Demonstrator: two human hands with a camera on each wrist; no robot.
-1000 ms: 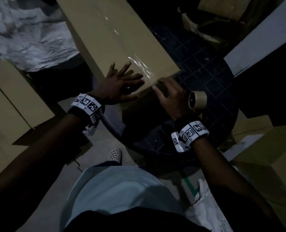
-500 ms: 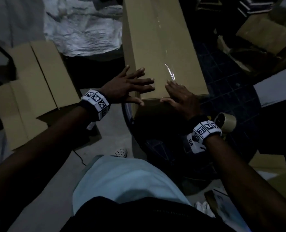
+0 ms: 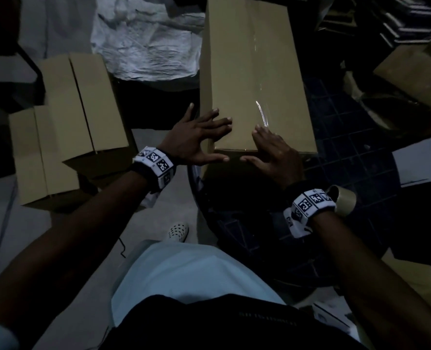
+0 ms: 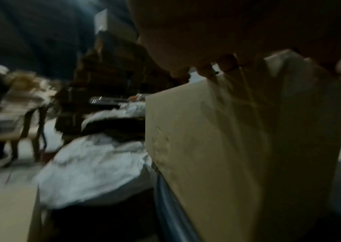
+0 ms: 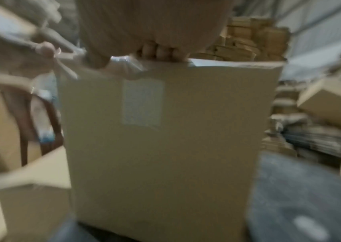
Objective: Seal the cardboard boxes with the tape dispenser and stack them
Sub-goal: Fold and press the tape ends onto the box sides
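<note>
Fingers (image 3: 219, 121) of the left hand (image 3: 196, 140) and right hand (image 3: 272, 152) lie flat, pressing tape (image 3: 261, 112) onto the cardboard box (image 3: 254, 59); sealing apparently finishing. Next, stack it toward nine o'clock.

folded cartons (image 3: 70, 127) crowd left; bare floor (image 3: 158, 137) between.

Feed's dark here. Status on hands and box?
Left hand, right hand flat on the long brown cardboard box. Clear tape on top. Tape roll beside right wrist.
</note>
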